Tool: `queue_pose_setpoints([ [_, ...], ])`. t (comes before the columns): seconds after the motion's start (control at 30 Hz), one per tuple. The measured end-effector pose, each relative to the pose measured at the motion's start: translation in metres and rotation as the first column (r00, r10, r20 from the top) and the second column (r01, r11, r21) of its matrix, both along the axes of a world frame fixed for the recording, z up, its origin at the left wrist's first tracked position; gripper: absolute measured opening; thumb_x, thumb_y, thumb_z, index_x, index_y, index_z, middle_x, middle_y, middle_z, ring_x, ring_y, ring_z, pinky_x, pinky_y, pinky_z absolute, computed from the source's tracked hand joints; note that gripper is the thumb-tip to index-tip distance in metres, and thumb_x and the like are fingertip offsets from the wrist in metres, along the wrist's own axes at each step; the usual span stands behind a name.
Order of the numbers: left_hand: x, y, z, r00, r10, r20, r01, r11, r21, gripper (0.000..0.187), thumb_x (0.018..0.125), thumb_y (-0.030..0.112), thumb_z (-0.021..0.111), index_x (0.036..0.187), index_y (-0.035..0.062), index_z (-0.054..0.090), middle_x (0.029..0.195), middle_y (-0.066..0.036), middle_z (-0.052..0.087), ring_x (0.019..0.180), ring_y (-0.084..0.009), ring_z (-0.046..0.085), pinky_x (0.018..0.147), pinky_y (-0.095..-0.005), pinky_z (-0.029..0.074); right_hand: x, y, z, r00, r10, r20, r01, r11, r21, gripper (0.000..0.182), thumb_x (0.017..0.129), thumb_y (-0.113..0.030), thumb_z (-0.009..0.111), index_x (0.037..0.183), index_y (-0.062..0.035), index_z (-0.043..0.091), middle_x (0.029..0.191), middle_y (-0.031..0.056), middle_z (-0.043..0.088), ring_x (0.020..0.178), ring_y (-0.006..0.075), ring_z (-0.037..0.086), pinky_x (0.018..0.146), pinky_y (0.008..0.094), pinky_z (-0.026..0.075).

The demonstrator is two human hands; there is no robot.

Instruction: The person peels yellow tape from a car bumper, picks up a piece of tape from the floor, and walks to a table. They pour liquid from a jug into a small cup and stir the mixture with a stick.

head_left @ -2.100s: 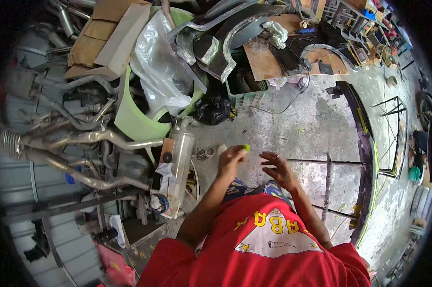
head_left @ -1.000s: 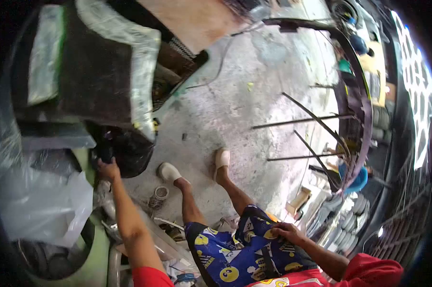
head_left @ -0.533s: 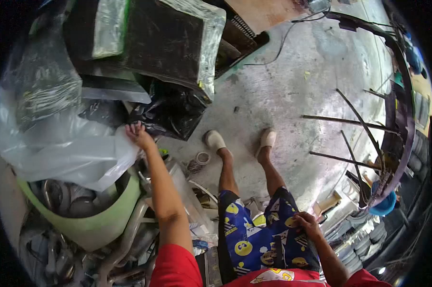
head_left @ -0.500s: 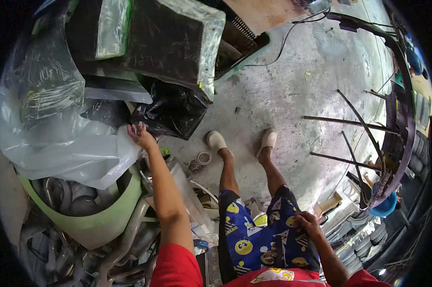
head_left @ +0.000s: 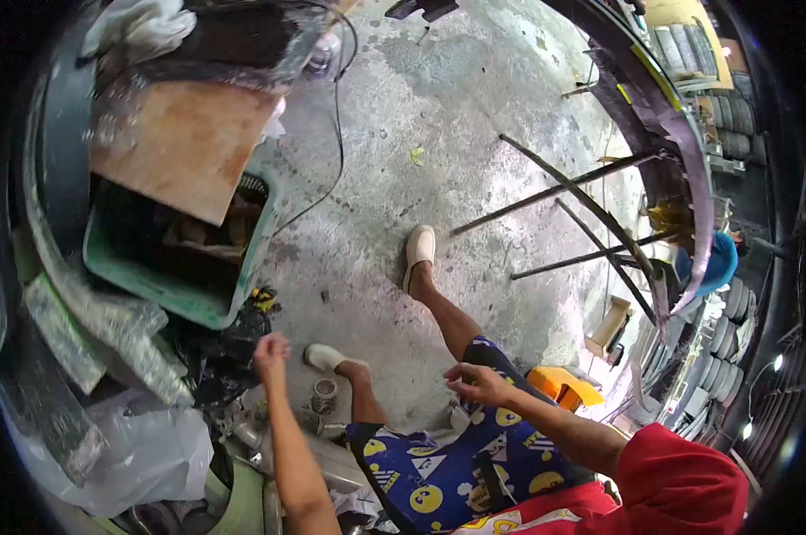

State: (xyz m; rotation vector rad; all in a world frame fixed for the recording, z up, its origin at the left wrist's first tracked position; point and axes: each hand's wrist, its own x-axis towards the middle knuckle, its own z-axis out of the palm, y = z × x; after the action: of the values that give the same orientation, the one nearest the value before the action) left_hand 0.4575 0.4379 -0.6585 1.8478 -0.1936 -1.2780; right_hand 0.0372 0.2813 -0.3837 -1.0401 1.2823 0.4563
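Observation:
My left hand (head_left: 272, 355) is in the air beside a crumpled black plastic bag (head_left: 220, 357), fingers curled in and nothing showing in them. Over my blue patterned shorts (head_left: 474, 473), my right hand (head_left: 481, 385) hangs with its fingers apart, holding nothing. Clear plastic sheeting (head_left: 144, 446) lies at the lower left, below a dark panel with a whitish, scuffed edge (head_left: 122, 339). Left of centre stands a green crate (head_left: 153, 290), partly covered by a brown board (head_left: 184, 143).
A small can (head_left: 324, 394) stands by my left shoe. On the right, a large curved dark bumper-like part (head_left: 679, 160) rests on a stand with long metal legs (head_left: 554, 192). A cable (head_left: 338, 152) runs over the concrete floor. White gloves (head_left: 148, 31) lie at the top left.
My view has swung right and I have stepped ahead with one foot. My left hand has come away from the plastic sheeting; my right hand has lifted off my thigh.

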Motion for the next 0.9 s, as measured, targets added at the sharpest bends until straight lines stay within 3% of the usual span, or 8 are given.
queue_pose_setpoints([
  [0.1, -0.078, -0.103, -0.067, 0.966, -0.219, -0.137, 0.215, 0.976, -0.043, 0.017, 0.097, 0.018, 0.068, 0.098, 0.0015, 0.071, 0.077, -0.004, 0.068, 0.064, -0.0125, 0.060, 0.060, -0.0283, 0.049, 0.004, -0.032, -0.077, 0.992, -0.094, 0.088, 0.091, 0.995, 0.039, 0.035, 0.101, -0.029, 0.066, 0.124, -0.0017, 0.065, 0.109, 0.0109, 0.072, 0.084, 0.0194, 0.070, 0.073, 0.0353, 0.057],
  [0.17, -0.130, -0.193, -0.102, 0.919, -0.395, 0.001, 0.394, 0.916, 0.074, 0.021, 0.095, 0.021, 0.070, 0.090, 0.0010, 0.071, 0.073, -0.004, 0.067, 0.064, -0.0122, 0.060, 0.061, -0.0304, 0.049, 0.001, -0.052, -0.127, 0.967, -0.035, 0.253, 0.086, 0.977, -0.193, 0.035, 0.101, -0.028, 0.066, 0.123, -0.0013, 0.064, 0.111, 0.0146, 0.071, 0.084, 0.0243, 0.072, 0.074, 0.0364, 0.057],
  [0.27, -0.199, -0.316, -0.180, 0.801, -0.509, 0.315, 0.511, 0.856, 0.081, 0.033, 0.091, 0.030, 0.067, 0.086, -0.0028, 0.067, 0.078, -0.022, 0.067, 0.073, -0.0354, 0.066, 0.068, -0.0448, 0.050, 0.005, -0.104, -0.149, 0.961, -0.177, 0.213, 0.214, 0.962, -0.168, 0.032, 0.101, -0.027, 0.066, 0.120, -0.0015, 0.064, 0.108, 0.0174, 0.072, 0.085, 0.0284, 0.072, 0.075, 0.0379, 0.057],
  [0.3, -0.218, -0.350, -0.208, 0.850, -0.467, 0.243, 0.494, 0.868, -0.060, 0.031, 0.090, 0.028, 0.066, 0.085, -0.0023, 0.064, 0.081, -0.022, 0.065, 0.078, -0.0375, 0.066, 0.071, -0.0471, 0.049, 0.004, -0.112, -0.154, 0.959, -0.192, 0.206, 0.225, 0.962, -0.152, 0.032, 0.101, -0.027, 0.066, 0.120, -0.0015, 0.064, 0.108, 0.0174, 0.072, 0.085, 0.0284, 0.072, 0.075, 0.0379, 0.057],
  [0.37, -0.248, -0.438, -0.209, 0.551, -0.725, 0.414, 0.738, 0.655, 0.165, 0.030, 0.087, 0.025, 0.074, 0.107, 0.0026, 0.070, 0.104, -0.018, 0.070, 0.103, -0.0364, 0.067, 0.085, -0.0469, 0.052, -0.002, -0.125, -0.158, 0.979, -0.192, 0.075, 0.200, 0.972, -0.120, 0.029, 0.102, -0.024, 0.064, 0.120, -0.0011, 0.065, 0.106, 0.0111, 0.072, 0.085, 0.0181, 0.069, 0.074, 0.0334, 0.056],
  [0.43, -0.280, -0.482, -0.234, 0.703, -0.502, 0.503, 0.648, 0.744, -0.163, 0.036, 0.086, 0.019, 0.075, 0.118, 0.0052, 0.064, 0.117, -0.017, 0.066, 0.114, -0.0381, 0.062, 0.092, -0.0483, 0.051, -0.002, -0.139, -0.155, 0.955, -0.271, 0.124, 0.276, 0.961, -0.029, 0.028, 0.101, -0.021, 0.066, 0.121, -0.0003, 0.064, 0.109, 0.0117, 0.072, 0.087, 0.0188, 0.070, 0.073, 0.0345, 0.056],
  [0.7, -0.342, -0.574, -0.303, 0.492, -0.548, 0.677, 0.636, 0.757, 0.150, 0.028, 0.089, 0.019, 0.074, 0.111, 0.0105, 0.059, 0.120, -0.013, 0.059, 0.110, -0.0381, 0.062, 0.088, -0.0509, 0.053, -0.006, -0.184, -0.150, 0.935, -0.278, 0.222, 0.262, 0.960, 0.096, 0.027, 0.101, -0.018, 0.063, 0.121, -0.0005, 0.060, 0.108, 0.0205, 0.067, 0.095, 0.0320, 0.070, 0.084, 0.0406, 0.055],
  [0.9, -0.334, -0.565, -0.309, 0.476, -0.569, 0.670, 0.753, 0.658, 0.023, 0.014, 0.095, 0.016, 0.066, 0.097, 0.0031, 0.062, 0.102, -0.018, 0.063, 0.095, -0.0383, 0.065, 0.082, -0.0492, 0.053, -0.017, -0.179, -0.162, 0.933, -0.298, 0.201, 0.270, 0.950, 0.154, 0.032, 0.100, -0.021, 0.063, 0.124, -0.0003, 0.059, 0.104, 0.0208, 0.068, 0.093, 0.0314, 0.070, 0.084, 0.0402, 0.055],
])
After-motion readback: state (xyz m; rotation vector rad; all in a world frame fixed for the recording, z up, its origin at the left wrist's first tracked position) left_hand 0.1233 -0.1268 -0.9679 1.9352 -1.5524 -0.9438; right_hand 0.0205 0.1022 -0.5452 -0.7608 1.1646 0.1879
